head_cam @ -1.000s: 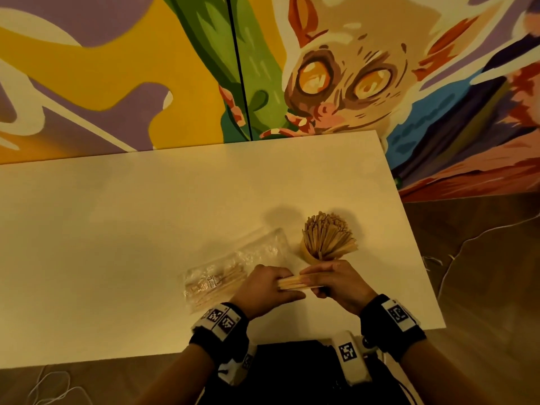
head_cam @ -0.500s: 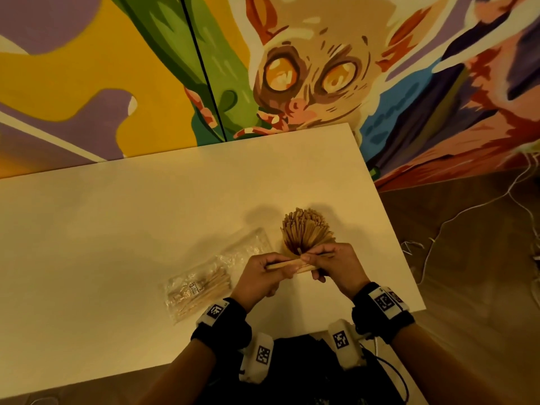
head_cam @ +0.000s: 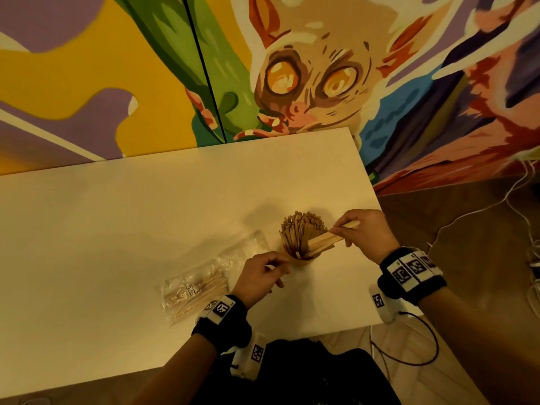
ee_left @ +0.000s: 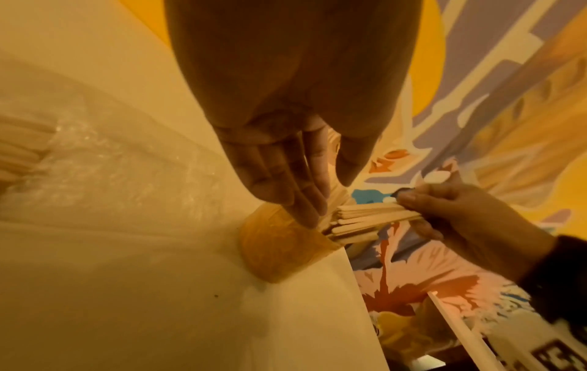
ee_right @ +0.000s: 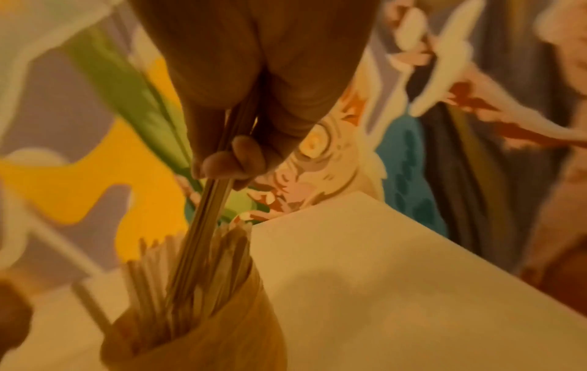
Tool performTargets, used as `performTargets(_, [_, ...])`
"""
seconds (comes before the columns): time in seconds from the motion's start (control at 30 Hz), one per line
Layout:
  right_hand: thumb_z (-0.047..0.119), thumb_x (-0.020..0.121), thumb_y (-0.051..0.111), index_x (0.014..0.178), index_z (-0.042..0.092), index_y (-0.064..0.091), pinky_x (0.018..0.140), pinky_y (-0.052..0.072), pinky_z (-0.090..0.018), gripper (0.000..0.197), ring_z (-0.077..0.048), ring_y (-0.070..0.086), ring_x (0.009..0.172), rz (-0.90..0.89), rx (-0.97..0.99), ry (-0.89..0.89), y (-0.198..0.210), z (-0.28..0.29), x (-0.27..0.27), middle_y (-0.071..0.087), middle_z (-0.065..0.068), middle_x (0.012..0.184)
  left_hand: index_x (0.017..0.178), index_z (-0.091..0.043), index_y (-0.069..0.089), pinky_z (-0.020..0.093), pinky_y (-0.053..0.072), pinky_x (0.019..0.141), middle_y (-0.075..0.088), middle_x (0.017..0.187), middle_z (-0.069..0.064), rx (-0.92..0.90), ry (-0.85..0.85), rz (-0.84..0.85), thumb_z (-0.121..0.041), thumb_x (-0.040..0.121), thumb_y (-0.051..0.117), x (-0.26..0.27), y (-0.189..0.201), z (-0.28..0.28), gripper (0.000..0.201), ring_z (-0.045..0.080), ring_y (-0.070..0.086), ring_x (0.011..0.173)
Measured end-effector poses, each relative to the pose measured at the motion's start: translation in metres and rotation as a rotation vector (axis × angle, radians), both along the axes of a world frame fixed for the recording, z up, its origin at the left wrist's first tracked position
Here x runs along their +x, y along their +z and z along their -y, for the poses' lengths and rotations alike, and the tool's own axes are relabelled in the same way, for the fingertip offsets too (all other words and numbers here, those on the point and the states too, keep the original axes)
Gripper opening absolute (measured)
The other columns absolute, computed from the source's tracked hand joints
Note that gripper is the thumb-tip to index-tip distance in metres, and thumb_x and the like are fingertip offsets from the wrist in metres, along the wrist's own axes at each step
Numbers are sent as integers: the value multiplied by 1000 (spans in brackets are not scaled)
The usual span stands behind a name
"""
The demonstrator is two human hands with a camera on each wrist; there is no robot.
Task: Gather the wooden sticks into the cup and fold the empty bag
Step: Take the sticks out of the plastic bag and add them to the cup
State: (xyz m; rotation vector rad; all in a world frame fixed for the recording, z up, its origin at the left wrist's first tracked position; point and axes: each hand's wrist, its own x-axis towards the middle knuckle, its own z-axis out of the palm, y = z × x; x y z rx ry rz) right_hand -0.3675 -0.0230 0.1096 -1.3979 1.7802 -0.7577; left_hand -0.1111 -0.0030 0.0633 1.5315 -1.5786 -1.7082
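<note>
Sticks first: your right hand (head_cam: 363, 232) is pinching a small bundle of wooden sticks (head_cam: 323, 240) by the outer end, and the near end is already poking in among the packed ones in the cup (head_cam: 301, 260). The bundle's long axis runs low and slanted, from your right hand down-left into the cup mouth, so it's leaning way over rather than standing upright like the rest. I'd say the next move hinges on tipping that outer end up so the bundle slides down along the others.

Your left hand (head_cam: 260, 277) is right beside the cup on the near-left side, fingers (ee_left: 286, 190) fairly straight and holding nothing, tips touching or just off the rim and the standing sticks; can't tell which. It's the closer hand for steadying.

The bag (head_cam: 201, 283) lies flat on the table (head_cam: 117, 229) left of the cup, long axis diagonal, open end toward the cup, with more sticks inside. So no folding yet, I reckon.
</note>
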Motion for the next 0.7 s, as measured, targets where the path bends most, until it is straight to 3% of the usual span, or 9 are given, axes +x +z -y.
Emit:
performTargets(0.1, [18,81,76,83,7,73,67,52,-35,12,-24,64,69,-288,-27,377,-6,9,17,68,-5,82,102,-14,70,22,45,46,71,94,1,-43,-64,24,-16,92,62,-8,-1,2,13,20,70,65])
performTargets(0.17, [24,86,70,89,9,73,80,48,-37,15,-22,62,87,-433,-1,598,-16,14,31,67,-6,93,103,-13,70,22,46,47,71,98,0,-47,-100,43,-17,93,62,-9,-3,4,14,19,70,65])
performTargets(0.27, [24,94,57,95,6,68,87,43,-37,21,-24,56,99,-521,75,766,-30,19,51,62,-9,102,102,-13,70,22,46,47,72,94,0,-20,-133,61,-17,93,60,-6,-5,6,14,16,69,63])
performTargets(0.47, [28,104,34,110,10,64,75,37,-35,36,-28,56,99,-689,137,823,-51,11,69,57,-10,112,101,-12,70,26,47,49,73,88,3,28,-70,89,-15,94,56,19,-10,4,16,16,68,63])
performTargets(0.63, [37,102,36,112,16,61,85,44,-35,34,-22,56,103,-648,105,781,-47,13,69,57,-3,119,98,-13,70,28,48,51,74,85,2,67,54,106,-15,95,57,55,-12,-3,14,16,68,64])
performTargets(0.7, [43,100,39,107,19,59,78,44,-32,32,-20,56,99,-678,62,746,-40,12,65,56,0,117,98,-13,70,27,48,51,74,84,2,86,122,120,-15,95,57,75,-14,-8,13,17,68,64])
